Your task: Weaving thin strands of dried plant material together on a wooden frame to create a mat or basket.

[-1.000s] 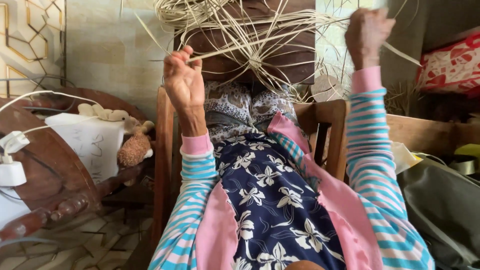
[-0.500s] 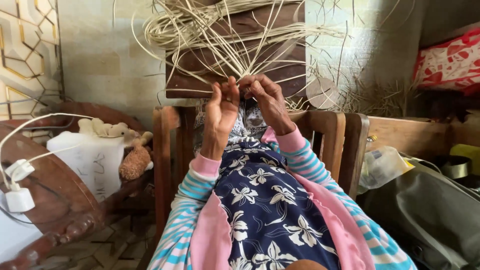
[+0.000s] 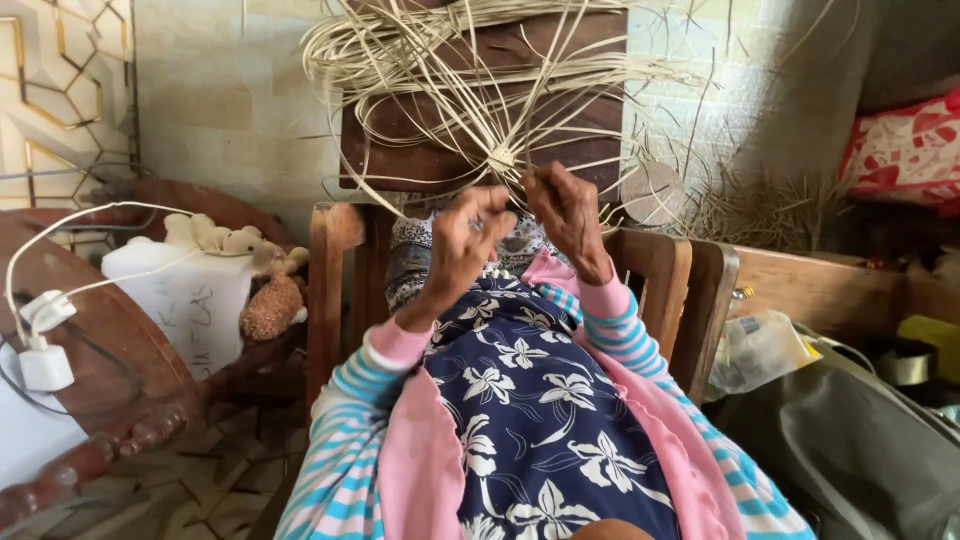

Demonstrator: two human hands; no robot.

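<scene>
Tiled wall is backing a wooden chair point(image 3: 350, 300). Both hands are pinching pale rattan strands point(image 3: 480, 110) fanning toward twelve o'clock; right hand point(image 3: 565, 215) is gripping nearer the knot than left hand point(image 3: 465, 245).

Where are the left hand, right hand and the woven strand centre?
left hand point(image 3: 465, 235), head view, back of the hand.
right hand point(image 3: 563, 205), head view, knuckles.
woven strand centre point(image 3: 500, 158), head view, knot where the pale strands cross.

One head-worn camera looks down and forward – close over the person's lap – towards a wooden chair point(image 3: 340, 290).
</scene>
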